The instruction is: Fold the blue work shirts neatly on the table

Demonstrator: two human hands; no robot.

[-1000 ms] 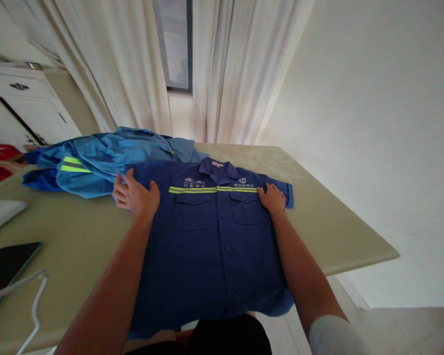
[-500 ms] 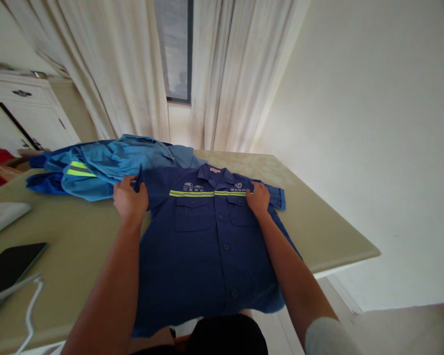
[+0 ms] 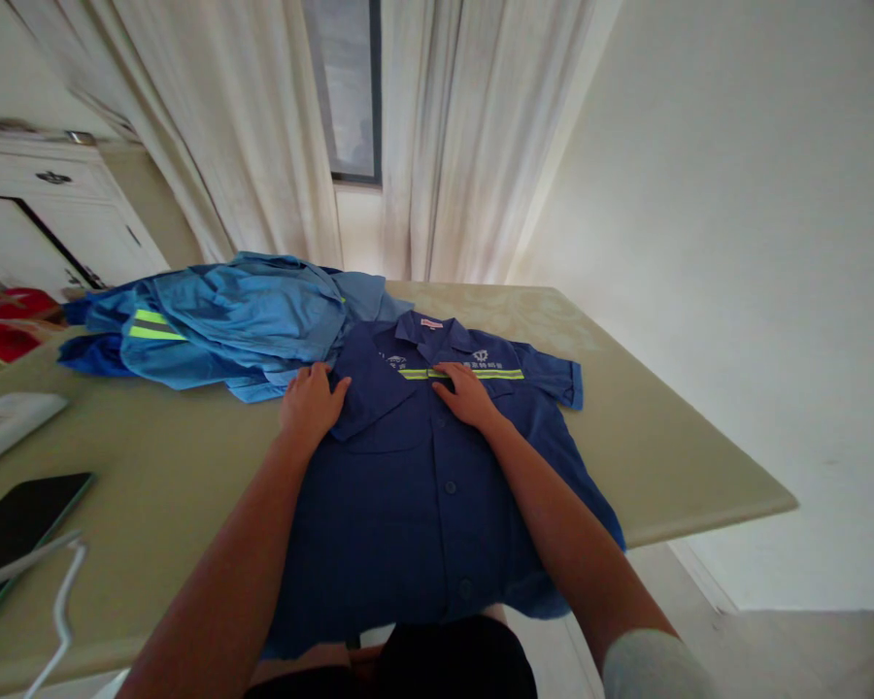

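Observation:
A dark blue work shirt (image 3: 437,485) with a yellow-green reflective stripe lies face up on the pale table (image 3: 670,447), its hem hanging over the near edge. Its left sleeve is folded in over the chest. My left hand (image 3: 310,403) lies flat and open on that folded sleeve at the shirt's left shoulder. My right hand (image 3: 467,393) rests open on the chest just below the collar, fingers stretched along the stripe. The shirt's right short sleeve still lies spread out to the right.
A heap of lighter blue work clothes (image 3: 218,325) with reflective stripes lies at the back left of the table. A dark tablet (image 3: 21,529), a white cable (image 3: 58,612) and a white flat object (image 3: 7,417) lie at the left. Curtains and a white cabinet (image 3: 50,223) stand behind.
My left hand took the left sleeve and folded it inward over the chest, then flattened on it. My right hand moved from the right shoulder to the middle of the chest.

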